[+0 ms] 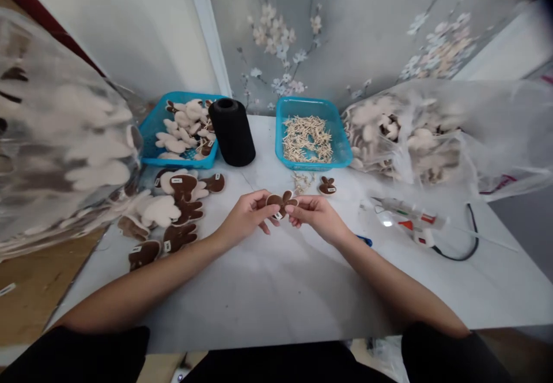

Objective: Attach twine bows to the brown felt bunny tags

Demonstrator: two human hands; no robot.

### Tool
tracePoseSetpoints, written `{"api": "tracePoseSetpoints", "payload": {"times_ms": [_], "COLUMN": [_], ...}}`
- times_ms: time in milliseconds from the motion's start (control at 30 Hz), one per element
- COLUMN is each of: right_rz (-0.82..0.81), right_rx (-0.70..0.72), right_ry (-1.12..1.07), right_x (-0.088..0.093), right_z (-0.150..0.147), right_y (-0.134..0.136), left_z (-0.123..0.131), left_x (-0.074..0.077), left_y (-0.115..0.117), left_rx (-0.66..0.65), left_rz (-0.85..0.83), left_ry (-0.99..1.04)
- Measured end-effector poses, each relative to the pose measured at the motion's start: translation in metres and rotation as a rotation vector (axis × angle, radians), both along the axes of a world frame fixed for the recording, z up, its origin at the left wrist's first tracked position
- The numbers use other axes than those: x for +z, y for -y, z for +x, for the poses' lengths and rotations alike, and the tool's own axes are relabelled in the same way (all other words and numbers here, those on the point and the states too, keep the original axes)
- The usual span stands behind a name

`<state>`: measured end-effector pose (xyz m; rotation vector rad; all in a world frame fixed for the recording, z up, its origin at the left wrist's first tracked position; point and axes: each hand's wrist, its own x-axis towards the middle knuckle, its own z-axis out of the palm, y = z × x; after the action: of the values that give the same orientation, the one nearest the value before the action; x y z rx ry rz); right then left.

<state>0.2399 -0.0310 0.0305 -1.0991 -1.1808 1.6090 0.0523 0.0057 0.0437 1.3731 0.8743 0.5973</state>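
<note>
Inside table edge (242, 337), handheld rabbit (282, 201) (apparently)

Narrow passage between black roll (234, 136) and right blue basket (341, 141), bulky plastic bag (410, 132) just beyond.

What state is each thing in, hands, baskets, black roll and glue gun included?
Left hand: gripping the brown piece
Right hand: pinching the same piece
Brown piece: held up, label showing
Left basket: holding pale pieces
Right basket: partly filled with short sticks
Black roll: upright
Glue gun: on the table; heat unclear
</note>
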Motion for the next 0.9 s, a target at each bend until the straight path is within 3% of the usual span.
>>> {"api": "tracePoseSetpoints", "payload": {"times_ms": [133,267,467,533,700,900], "right_rz": [-0.005,0.103,0.744,0.862,0.930,0.920], "right_rx": [-0.039,-0.043,-0.143,-0.159,-0.214,-0.220], "right_ry": [0.077,0.222,0.686,0.790,0.958,1.009], "right_x": [0.003,0.004,0.014,0.017,0.018,0.008], "right_z": [0.024,0.038,0.044,0.045,0.050,0.055], "right_y": [0.011,0.024,0.040,0.041,0.038,0.030], "left_z": [0.021,0.038,0.053,0.056,0.059,0.054], "left_x": [0.007,0.007,-0.006,-0.009,-0.010,-0.011], "left_y": [0.000,0.002,0.006,0.008,0.012,0.015], "left_rx": [0.057,0.034,0.036,0.026,-0.111,-0.263], "left_rz": [-0.024,-0.006,0.000,-0.023,-0.065,-0.078], "left_ry": [0.060,0.064,0.021,0.002,-0.072,-0.093]}}
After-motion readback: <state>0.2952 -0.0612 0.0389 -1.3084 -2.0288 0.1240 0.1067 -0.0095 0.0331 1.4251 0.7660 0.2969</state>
